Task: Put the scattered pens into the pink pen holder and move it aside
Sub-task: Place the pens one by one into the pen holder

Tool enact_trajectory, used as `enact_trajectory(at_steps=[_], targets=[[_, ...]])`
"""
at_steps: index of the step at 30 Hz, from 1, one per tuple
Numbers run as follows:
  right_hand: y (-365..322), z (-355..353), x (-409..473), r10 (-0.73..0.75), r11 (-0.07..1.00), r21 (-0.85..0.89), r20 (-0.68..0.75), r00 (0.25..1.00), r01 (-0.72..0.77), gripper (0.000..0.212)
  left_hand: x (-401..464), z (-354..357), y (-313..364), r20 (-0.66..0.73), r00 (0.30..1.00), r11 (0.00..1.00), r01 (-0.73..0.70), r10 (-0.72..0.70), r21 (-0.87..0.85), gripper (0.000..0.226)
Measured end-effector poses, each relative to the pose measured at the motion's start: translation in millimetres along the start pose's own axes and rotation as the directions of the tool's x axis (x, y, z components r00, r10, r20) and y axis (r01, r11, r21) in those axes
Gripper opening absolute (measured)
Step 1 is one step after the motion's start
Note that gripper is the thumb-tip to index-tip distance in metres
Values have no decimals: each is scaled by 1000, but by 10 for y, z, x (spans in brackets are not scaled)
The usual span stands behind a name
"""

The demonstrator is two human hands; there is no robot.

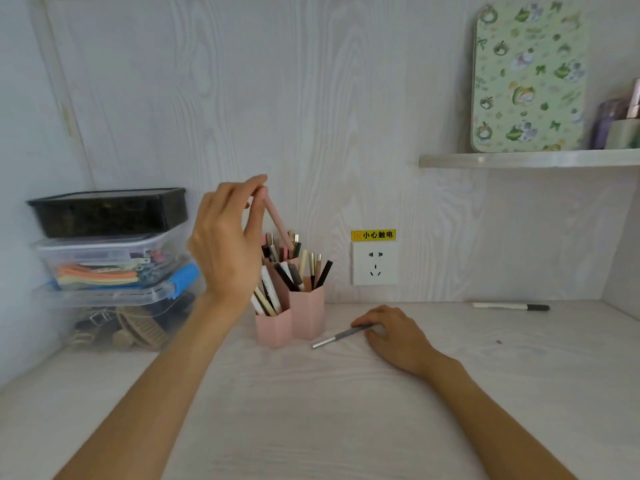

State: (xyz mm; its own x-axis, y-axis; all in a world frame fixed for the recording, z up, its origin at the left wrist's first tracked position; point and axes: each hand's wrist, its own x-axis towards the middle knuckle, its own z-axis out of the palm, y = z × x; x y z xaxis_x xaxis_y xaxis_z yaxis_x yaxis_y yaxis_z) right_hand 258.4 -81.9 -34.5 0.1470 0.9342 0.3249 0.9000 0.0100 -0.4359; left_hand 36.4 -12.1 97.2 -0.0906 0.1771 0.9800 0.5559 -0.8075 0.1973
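Observation:
The pink pen holder [304,315], made of hexagonal cups and full of several pens, stands at the back of the white desk. My left hand [227,244] is raised above it, pinching the top of a pink pen [277,220] whose lower end dips into the rear cup. My right hand [391,329] lies on the desk to the right of the holder, fingers closed on one end of a grey pen [337,337] that rests flat. A white pen with a black cap [510,306] lies alone at the far right of the desk.
Stacked plastic storage boxes [110,265] fill the back left corner beside the holder. A wall socket [374,268] with a yellow label sits behind it. A shelf [526,159] at upper right carries a green patterned board and small jars.

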Motion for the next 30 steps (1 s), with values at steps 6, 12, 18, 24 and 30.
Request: enact_trajectory(at_steps=[6,12,18,24,30], targets=[[29,-18,18,-1,1000,9,-10,1000,2,32,-25,247,-110,325,945,973,-114,43,203,23],[32,2,12,-11,1000,14,-8,1000,11,32,-354,315,-394,551,819,961,-1,-158,277,33],[-78,-14,13,-153,985,-91,-83,985,146,39,-819,131,-467,384,770,853,509,-510,113,77],[-228,39,39,-261,954,-156,-10,965,256,28,-1267,128,-525,599,482,724,639,-640,260,64],[-181,-201,19,-177,971,-176,-71,982,162,16,-1224,196,-463,646,499,771,594,-577,230,60]])
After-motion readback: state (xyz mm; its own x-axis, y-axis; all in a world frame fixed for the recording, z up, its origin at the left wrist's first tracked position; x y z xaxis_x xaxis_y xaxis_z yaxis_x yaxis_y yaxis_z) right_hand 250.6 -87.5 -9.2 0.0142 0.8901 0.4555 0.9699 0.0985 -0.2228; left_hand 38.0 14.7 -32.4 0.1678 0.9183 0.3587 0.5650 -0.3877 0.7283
